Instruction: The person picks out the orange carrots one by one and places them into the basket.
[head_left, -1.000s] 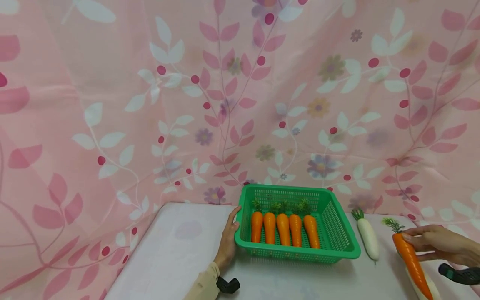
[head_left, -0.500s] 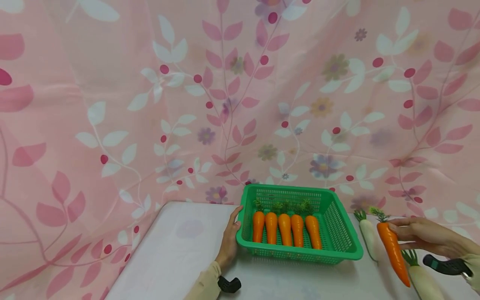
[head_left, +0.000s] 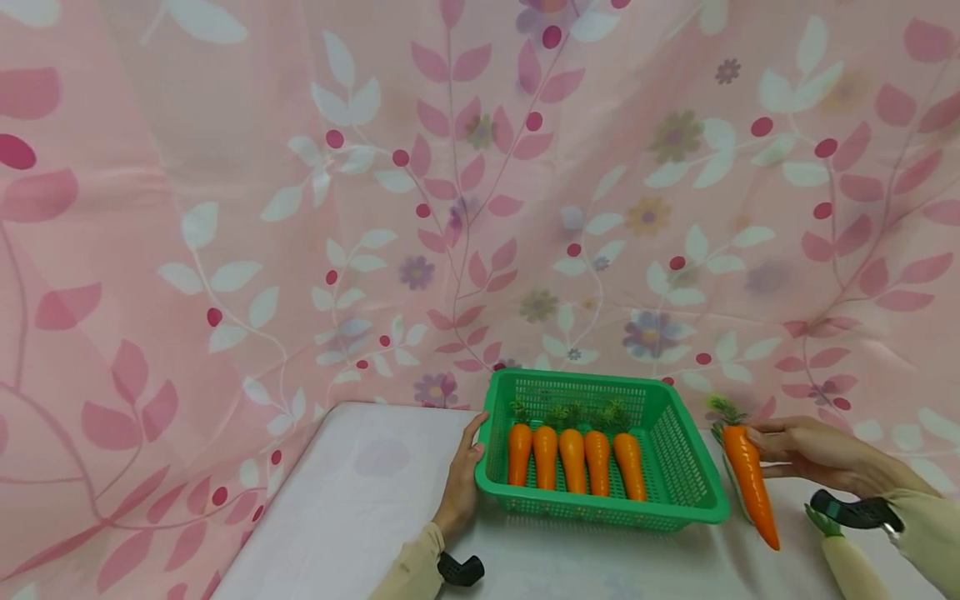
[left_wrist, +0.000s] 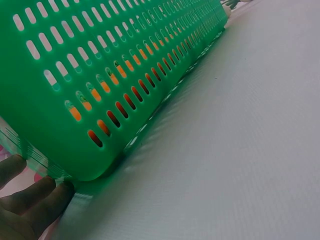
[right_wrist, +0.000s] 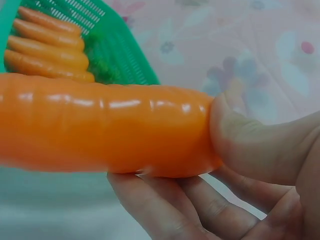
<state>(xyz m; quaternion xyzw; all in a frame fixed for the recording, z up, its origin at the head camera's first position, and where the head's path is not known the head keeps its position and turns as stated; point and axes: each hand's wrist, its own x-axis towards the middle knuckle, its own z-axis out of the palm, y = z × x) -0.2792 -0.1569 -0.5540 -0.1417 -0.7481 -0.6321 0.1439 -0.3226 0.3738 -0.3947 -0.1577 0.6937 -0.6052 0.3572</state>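
Observation:
My right hand (head_left: 821, 454) holds an orange carrot (head_left: 753, 483) near its leafy end, over the table right of the green basket (head_left: 707, 507). Close up in the right wrist view, the thumb (right_wrist: 250, 145) presses the carrot's thick end while the fingers support it from below. Several carrots (head_left: 572, 462) lie side by side in the basket, leaves toward the back. My left hand (head_left: 459, 492) rests against the basket's left side, its fingertips at the wall in the left wrist view.
A white radish (head_left: 851, 567) lies at the front right of the white table (head_left: 360, 492). Another radish is mostly hidden behind the held carrot, just right of the basket. A pink floral cloth (head_left: 375, 208) hangs behind the table.
My right hand has carried the carrot leftward toward the basket, from above the front radish to in front of the farther one. The left hand stays at the basket's side.

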